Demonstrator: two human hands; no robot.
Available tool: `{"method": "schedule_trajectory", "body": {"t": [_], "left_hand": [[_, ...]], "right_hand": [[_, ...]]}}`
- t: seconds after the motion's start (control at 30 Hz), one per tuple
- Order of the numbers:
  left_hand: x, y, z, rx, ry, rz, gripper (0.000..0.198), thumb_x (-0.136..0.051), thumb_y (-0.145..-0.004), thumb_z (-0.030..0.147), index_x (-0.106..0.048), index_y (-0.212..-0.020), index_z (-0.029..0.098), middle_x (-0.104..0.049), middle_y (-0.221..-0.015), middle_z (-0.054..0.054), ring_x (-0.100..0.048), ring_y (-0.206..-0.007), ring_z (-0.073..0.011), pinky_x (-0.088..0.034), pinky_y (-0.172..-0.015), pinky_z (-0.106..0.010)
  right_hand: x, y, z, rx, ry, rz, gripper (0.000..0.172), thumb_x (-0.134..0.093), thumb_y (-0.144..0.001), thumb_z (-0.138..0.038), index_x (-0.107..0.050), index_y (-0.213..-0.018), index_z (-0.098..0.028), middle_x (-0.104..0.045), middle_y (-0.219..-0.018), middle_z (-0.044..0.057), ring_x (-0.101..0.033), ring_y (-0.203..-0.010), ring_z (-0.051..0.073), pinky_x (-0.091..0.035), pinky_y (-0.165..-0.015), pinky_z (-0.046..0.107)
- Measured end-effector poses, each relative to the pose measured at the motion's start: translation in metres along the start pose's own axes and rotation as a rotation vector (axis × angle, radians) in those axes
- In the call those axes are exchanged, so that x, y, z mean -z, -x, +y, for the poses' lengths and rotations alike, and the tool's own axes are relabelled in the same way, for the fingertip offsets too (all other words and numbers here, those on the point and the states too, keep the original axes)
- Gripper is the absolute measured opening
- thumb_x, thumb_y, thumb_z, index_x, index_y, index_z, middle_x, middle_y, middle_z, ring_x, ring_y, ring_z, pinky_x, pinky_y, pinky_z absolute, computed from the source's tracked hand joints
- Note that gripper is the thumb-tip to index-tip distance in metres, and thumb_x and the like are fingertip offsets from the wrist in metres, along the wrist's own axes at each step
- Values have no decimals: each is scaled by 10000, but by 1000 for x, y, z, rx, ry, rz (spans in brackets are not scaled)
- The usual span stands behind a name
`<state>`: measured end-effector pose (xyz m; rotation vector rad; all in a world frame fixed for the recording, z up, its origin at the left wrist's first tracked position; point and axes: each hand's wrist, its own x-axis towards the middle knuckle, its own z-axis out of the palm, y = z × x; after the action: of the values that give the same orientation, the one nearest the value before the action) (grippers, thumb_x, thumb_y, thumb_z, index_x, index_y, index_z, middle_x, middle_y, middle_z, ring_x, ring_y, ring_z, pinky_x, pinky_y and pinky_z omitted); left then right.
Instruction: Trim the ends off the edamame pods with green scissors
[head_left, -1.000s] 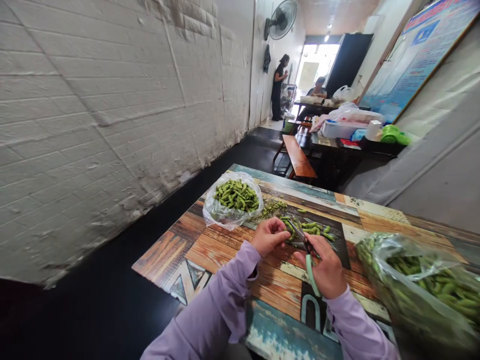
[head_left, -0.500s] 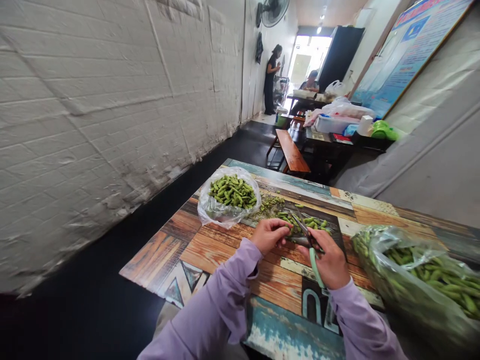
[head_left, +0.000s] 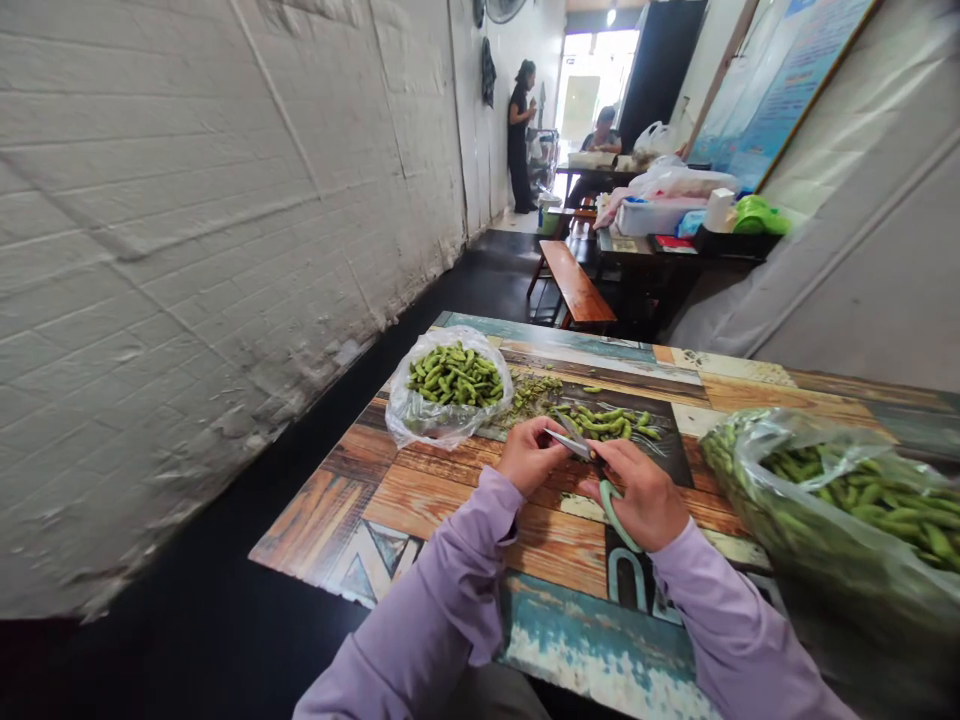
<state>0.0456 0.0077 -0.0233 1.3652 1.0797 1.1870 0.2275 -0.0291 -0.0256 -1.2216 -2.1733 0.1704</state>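
Observation:
My right hand is closed on a pair of scissors with pale green handles, and the blades part beside my left fingertips. My left hand is pinched at the blades; what it holds is too small to make out. Beyond both hands lie loose green pods on a dark patch of the tabletop, with a heap of small trimmings to their left. An open plastic bag of pods stands farther left. A larger plastic bag of pods is at the right.
The patterned wooden table spans the foreground. Behind it are a bench and a second table loaded with a plastic box, bags and green items. Two people are in the background, one standing and one seated. A wall runs along the left.
The scissors have swung left, and their blades now lie apart by my left fingertips. Both hands have come closer together. The camera view has shifted slightly.

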Motion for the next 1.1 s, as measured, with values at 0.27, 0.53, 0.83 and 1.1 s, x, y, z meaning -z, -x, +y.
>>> {"method": "schedule_trajectory", "body": {"t": [0.27, 0.53, 0.83, 1.1], "left_hand": [[-3, 3, 4, 8, 48, -30, 245, -744, -617, 309, -608, -711, 128, -531, -593, 11, -451, -546, -79, -359, -525, -197], [-2, 3, 11, 42, 121, -80, 265, -709, -661, 360, -619, -760, 132, -574, -644, 1, -487, -550, -86, -397, -534, -206], [-2, 4, 6, 76, 169, -111, 301, -710, -666, 386, -620, -802, 133, -590, -664, -1, -485, -515, -74, -393, -511, -202], [-1, 0, 2, 60, 150, -121, 297, -704, -675, 398, -598, -730, 127, -550, -620, 12, -467, -512, -72, -368, -490, -197]], "right_hand": [[-4, 0, 1, -4, -8, 26, 451, -612, -786, -318, -533, -1218, -217, -625, -1046, 88, -604, -951, 232, -512, -815, 371], [-4, 0, 4, -23, -63, 4, 420, -597, -807, -336, -533, -1204, -214, -610, -1039, 89, -602, -933, 222, -509, -811, 361], [-8, 1, 5, -3, -110, -1, 408, -575, -829, -337, -517, -1211, -205, -600, -1027, 89, -599, -918, 211, -510, -791, 340], [-5, 0, 3, 14, -81, -13, 388, -549, -846, -327, -529, -1205, -184, -613, -942, 77, -607, -815, 182, -509, -710, 285]]}}
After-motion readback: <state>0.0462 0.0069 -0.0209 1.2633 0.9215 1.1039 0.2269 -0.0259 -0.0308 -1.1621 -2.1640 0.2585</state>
